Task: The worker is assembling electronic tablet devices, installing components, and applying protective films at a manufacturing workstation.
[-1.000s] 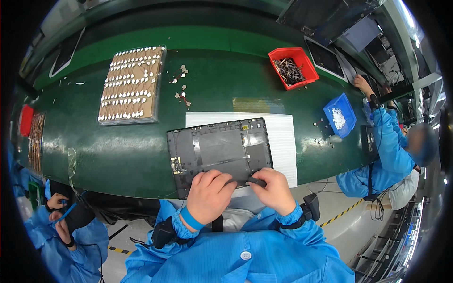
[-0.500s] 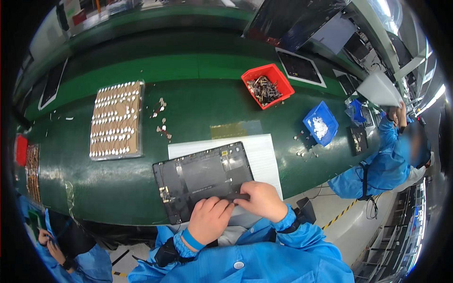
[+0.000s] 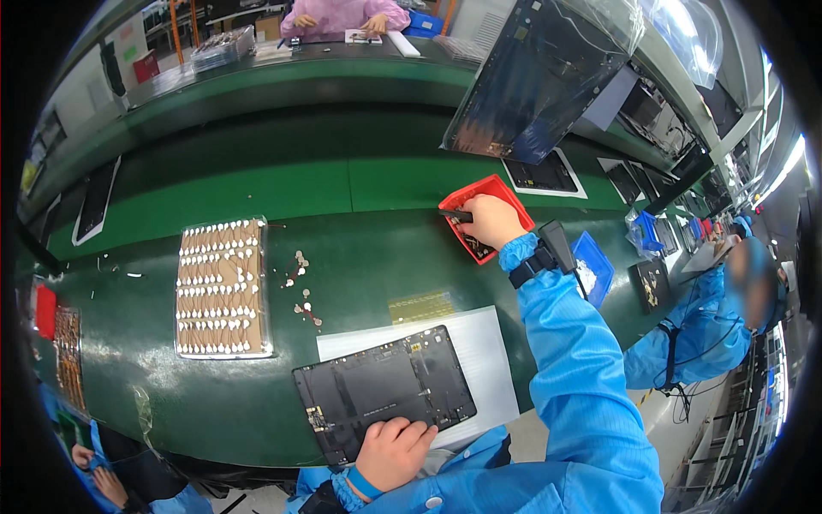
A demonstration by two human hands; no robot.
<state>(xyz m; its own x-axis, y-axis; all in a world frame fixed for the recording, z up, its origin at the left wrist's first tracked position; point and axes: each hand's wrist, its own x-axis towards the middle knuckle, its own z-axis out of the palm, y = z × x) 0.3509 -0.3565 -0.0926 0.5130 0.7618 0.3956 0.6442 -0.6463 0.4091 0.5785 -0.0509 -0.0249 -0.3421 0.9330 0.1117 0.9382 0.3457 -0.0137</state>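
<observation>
A black tablet back cover (image 3: 385,377) with small fittings along its edges lies at a slant on a white sheet (image 3: 492,360). My left hand (image 3: 396,454), with a blue band at the wrist, rests its fingers on the cover's near edge and grips nothing. Further forward, my right hand (image 3: 494,224) is over a red bin (image 3: 520,208) of small parts, closed around a black stick-like tool (image 3: 459,216). The tool's exact kind does not show, and its far end points left over the bin's rim. My hand hides most of the bin's contents.
At left stands a clear tray (image 3: 221,291) of round white parts with brown wires; similar loose parts (image 3: 301,272) lie beside it. A blue bin (image 3: 599,265) of white pieces sits behind my right forearm. Above hangs a dark panel (image 3: 531,86). A co-worker (image 3: 685,343) is at right.
My right hand has moved from the cover forward to the red bin, carrying the black tool. My left hand stays at the cover's near edge. The view has tilted upward.
</observation>
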